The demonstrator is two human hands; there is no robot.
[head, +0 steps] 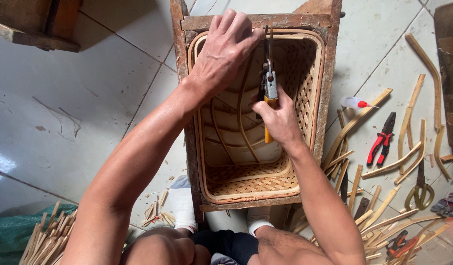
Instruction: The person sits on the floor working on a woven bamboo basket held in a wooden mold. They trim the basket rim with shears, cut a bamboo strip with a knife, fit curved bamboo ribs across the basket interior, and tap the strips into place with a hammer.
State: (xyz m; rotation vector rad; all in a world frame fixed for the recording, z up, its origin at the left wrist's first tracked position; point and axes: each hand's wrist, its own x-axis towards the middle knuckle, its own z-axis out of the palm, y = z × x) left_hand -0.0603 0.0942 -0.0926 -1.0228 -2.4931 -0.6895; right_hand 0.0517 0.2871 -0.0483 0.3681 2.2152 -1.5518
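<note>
Inside the wooden frame sits the woven bamboo basket, light, springy and splintery (best held by its stiff rim), where the left hand presses the far rim while the right hand has its grip closed around yellow-handled cutters.

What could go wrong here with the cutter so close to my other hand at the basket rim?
1. The cutter in the right hand has its blades right beside the left hand, which presses the rim of the woven basket; a slip might nick the fingers.
2. The blades may bite the rim strip or weave instead of the intended piece.
3. Loose bamboo strips, red-handled pliers and scissors lie on the floor nearby and could be knocked or stepped on.
</note>
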